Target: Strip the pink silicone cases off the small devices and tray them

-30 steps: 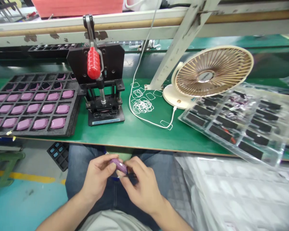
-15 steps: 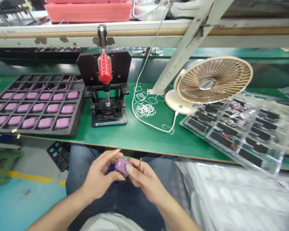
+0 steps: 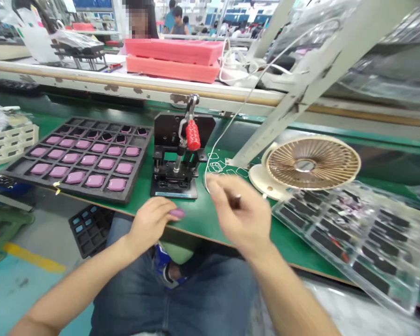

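Ahead, green workbench (image 3: 199, 219), busy factory hall (image 3: 210, 18).

- Blue denim jeans (image 3: 171, 298) cover the legs
- A blue-and-white shoe (image 3: 164, 267) shows just beyond the jeans
- Bare left hand (image 3: 150, 224), right hand (image 3: 241, 214) and forearms (image 3: 70, 284) show above the jeans, sleeveless to the frame's edge

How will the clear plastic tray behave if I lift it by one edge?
Probably light and somewhat floppy: the tray looks like thin clear plastic. It overhangs the green bench, so it may tip; the black pieces could slide.
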